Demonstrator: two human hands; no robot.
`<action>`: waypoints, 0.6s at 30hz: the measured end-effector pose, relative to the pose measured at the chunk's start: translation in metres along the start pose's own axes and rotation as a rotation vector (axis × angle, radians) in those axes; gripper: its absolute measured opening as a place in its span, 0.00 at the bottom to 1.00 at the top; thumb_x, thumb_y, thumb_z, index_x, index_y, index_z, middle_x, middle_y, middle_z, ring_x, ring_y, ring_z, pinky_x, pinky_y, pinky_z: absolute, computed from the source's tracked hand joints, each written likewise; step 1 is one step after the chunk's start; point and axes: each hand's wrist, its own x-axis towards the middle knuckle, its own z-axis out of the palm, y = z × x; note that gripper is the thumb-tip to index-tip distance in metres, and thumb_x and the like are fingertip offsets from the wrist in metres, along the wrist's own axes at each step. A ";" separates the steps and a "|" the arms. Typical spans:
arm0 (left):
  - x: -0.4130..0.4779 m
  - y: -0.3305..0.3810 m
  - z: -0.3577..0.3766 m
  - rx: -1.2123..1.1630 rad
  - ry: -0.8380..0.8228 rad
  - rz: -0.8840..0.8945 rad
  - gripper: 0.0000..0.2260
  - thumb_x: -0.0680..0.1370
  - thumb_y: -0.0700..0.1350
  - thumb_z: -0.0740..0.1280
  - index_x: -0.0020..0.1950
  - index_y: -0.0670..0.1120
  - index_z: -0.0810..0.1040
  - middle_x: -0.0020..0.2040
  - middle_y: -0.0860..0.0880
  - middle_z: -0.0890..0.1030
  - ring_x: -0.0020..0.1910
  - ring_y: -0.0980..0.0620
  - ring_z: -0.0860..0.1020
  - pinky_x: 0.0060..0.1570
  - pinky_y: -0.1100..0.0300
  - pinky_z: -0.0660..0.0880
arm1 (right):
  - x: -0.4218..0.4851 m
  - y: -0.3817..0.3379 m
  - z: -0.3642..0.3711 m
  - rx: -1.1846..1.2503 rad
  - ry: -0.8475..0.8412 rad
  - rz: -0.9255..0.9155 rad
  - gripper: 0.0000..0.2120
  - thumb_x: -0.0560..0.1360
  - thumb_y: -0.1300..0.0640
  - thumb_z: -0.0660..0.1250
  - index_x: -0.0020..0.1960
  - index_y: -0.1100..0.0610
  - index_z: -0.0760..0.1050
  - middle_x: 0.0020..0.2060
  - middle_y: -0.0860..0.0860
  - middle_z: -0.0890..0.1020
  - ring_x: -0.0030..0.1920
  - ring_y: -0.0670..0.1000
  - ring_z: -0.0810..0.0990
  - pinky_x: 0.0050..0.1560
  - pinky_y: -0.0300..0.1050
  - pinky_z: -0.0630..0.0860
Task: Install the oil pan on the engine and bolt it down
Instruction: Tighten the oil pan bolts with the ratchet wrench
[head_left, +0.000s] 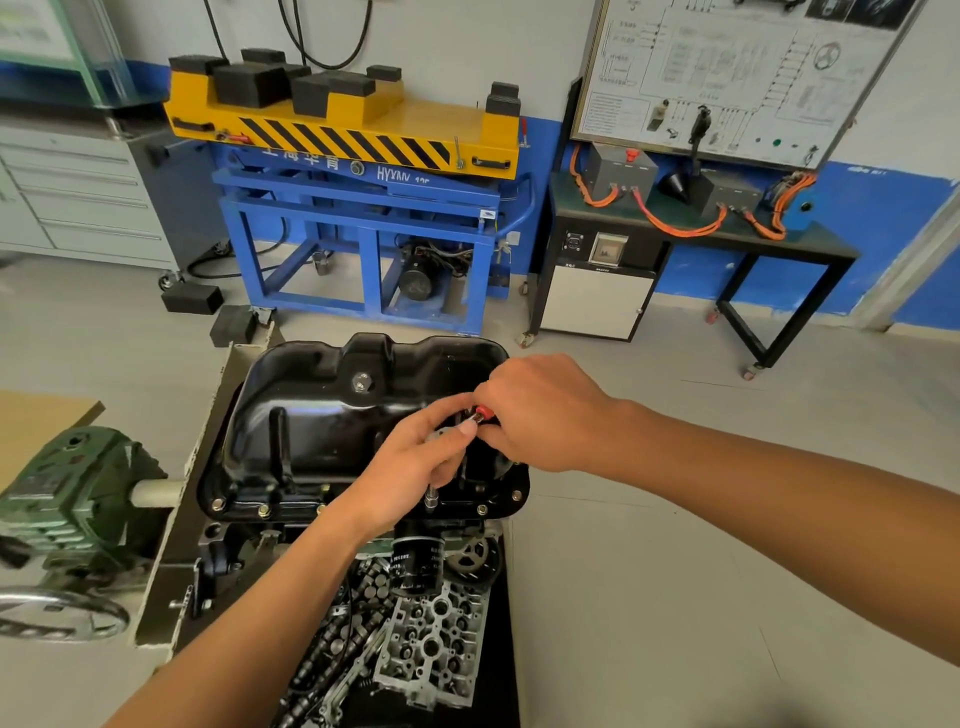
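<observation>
The oil pan (322, 415) sits on the engine (228, 543) beneath the 2 hands, bolts (262, 512) showing in its near flange to their left. The left hand (410, 467) curls round a socket driver (430, 500), steadying it upright on the flange. The right hand (540, 415) grips its red-tipped top, likely to turn it.
</observation>
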 end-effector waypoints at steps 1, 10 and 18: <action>0.001 -0.001 -0.001 0.006 0.060 0.004 0.20 0.78 0.52 0.66 0.70 0.49 0.75 0.28 0.53 0.65 0.28 0.56 0.62 0.31 0.62 0.62 | -0.001 0.000 -0.002 0.018 -0.026 0.007 0.12 0.78 0.48 0.63 0.39 0.52 0.72 0.33 0.48 0.74 0.34 0.53 0.75 0.28 0.43 0.60; 0.001 0.002 0.013 0.117 0.085 0.030 0.12 0.81 0.33 0.61 0.49 0.41 0.83 0.39 0.43 0.81 0.38 0.52 0.77 0.38 0.63 0.73 | -0.011 -0.037 -0.009 0.368 -0.244 -0.045 0.24 0.77 0.48 0.67 0.23 0.49 0.71 0.18 0.44 0.68 0.25 0.42 0.69 0.27 0.35 0.61; 0.007 0.001 0.004 0.163 0.077 -0.099 0.13 0.83 0.33 0.55 0.60 0.24 0.71 0.49 0.37 0.73 0.42 0.42 0.70 0.41 0.57 0.68 | -0.005 -0.050 -0.007 0.530 -0.284 -0.027 0.19 0.76 0.44 0.70 0.28 0.48 0.76 0.19 0.42 0.71 0.27 0.40 0.72 0.33 0.36 0.66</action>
